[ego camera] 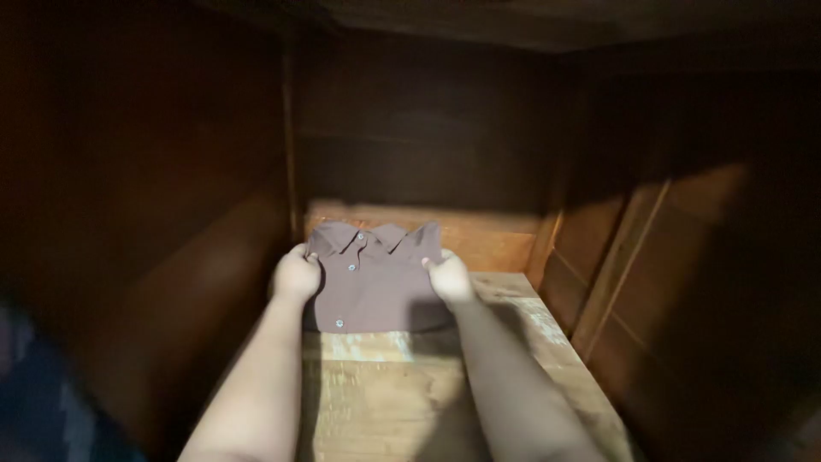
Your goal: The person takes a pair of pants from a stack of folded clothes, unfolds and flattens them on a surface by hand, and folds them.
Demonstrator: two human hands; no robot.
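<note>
I have my left hand and my right hand closed on opposite side edges of the folded brown shirt, fingers curled around the folds so they stay together. The shirt lies flat between my fingers, collar pointing away from them, on the wooden shelf near the cabinet's back panel.

Home: wooden wardrobe shelf, folded shirt.
</note>
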